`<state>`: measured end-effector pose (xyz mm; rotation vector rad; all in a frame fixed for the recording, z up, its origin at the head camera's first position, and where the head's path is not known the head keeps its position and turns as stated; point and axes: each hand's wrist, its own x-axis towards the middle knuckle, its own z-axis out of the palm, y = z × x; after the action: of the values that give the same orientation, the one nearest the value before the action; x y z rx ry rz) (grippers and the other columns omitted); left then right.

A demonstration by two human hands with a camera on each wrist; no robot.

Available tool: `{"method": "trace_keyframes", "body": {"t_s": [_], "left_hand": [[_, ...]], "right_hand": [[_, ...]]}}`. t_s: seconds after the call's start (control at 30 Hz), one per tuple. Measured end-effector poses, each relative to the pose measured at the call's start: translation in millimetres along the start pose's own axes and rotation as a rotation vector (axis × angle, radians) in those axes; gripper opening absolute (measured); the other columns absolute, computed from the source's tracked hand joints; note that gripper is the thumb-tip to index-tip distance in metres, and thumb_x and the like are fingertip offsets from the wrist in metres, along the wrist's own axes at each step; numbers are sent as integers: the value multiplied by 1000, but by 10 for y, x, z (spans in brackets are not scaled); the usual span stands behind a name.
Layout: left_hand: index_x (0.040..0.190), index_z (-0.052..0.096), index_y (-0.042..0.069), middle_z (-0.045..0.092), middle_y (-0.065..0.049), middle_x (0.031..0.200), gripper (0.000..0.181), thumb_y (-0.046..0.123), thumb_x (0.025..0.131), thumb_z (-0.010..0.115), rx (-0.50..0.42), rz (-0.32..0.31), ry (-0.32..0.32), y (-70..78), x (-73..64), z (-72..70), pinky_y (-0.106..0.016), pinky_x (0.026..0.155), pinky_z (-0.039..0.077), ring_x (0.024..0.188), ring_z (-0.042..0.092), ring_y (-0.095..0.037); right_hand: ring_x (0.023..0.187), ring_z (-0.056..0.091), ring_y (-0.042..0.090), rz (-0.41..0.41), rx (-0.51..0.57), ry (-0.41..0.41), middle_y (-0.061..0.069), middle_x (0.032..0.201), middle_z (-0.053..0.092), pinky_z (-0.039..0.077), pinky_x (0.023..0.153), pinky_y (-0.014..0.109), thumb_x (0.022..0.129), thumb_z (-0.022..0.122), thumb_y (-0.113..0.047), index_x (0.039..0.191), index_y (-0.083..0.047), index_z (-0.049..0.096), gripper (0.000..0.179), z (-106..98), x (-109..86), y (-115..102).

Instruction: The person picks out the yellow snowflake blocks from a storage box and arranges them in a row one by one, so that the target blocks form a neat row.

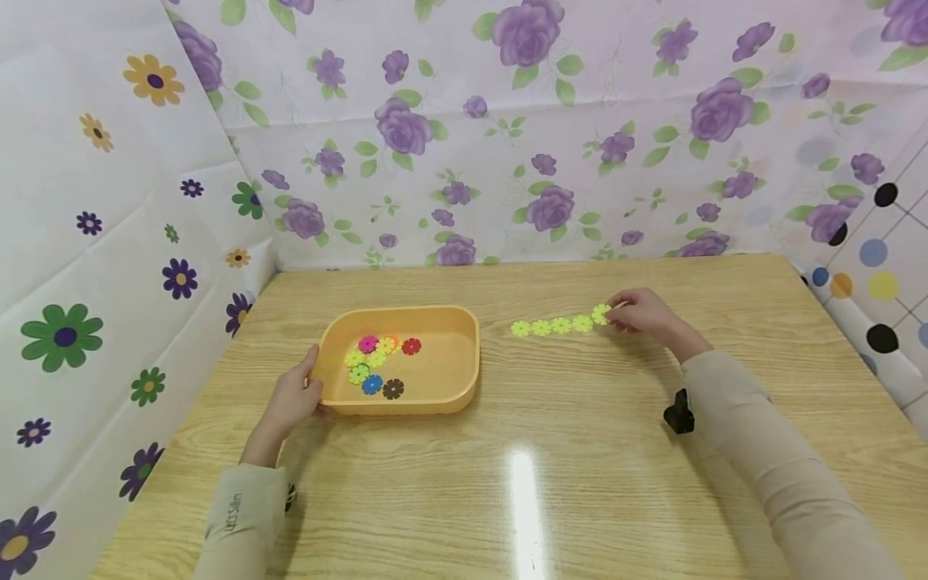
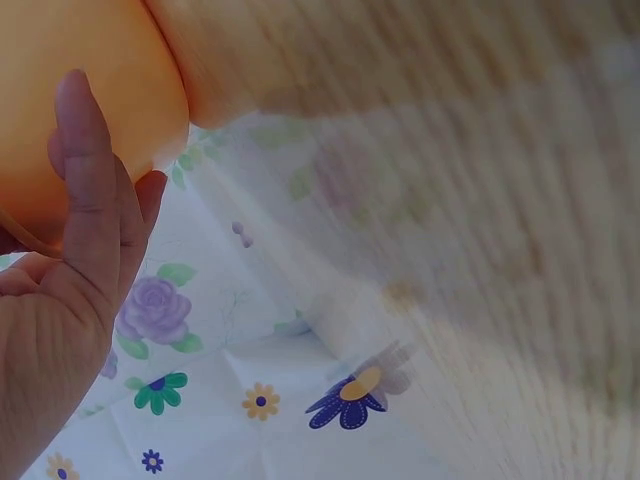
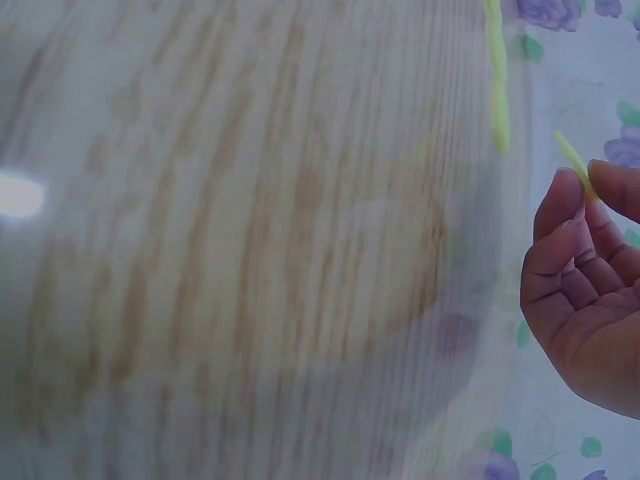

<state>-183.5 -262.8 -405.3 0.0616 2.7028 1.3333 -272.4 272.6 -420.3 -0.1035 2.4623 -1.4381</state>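
My right hand pinches a yellow flower-shaped plastic disc between thumb and fingertips. In the right wrist view that disc shows edge-on, raised off the table. Just left of it, a row of several matching yellow discs lies on the table, running sideways. My left hand holds the left end of an orange plastic bin. Seen from the left wrist, fingers lie along the bin's outer wall. Inside the bin, toward its left side, are more yellow discs.
Also in the bin are a pink disc, a red disc, a blue disc and a dark brown disc. The wooden table meets a flowered sheet at the back. A black wrist device hangs below the right sleeve.
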Motion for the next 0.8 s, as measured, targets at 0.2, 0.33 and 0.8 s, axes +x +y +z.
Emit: {"method": "trace_keyframes", "body": {"t_s": [0.2,0.33,0.8], "left_hand": [[143,8,-4,20,-37,138,60,-6,88,33,0,9,3,1,3,2,-36,51,55,52,58,-22],[143,8,-5,20,-37,138,60,-6,88,33,-4,10,2,9,2,0,-37,51,55,53,58,-22],[143,9,-4,20,-36,139,60,-5,89,33,-4,12,5,-6,10,-11,-37,51,55,56,59,-24]], "right_hand": [[71,61,18,29,-28,3,14,82,65,50,61,29,89,54,-9,111,12,52,30,10,37,63],[66,60,16,52,-53,8,11,76,65,49,56,28,88,56,-9,109,11,52,29,19,77,108],[62,57,16,73,-123,120,10,73,63,51,55,27,87,55,-9,100,10,58,23,28,57,119]]}}
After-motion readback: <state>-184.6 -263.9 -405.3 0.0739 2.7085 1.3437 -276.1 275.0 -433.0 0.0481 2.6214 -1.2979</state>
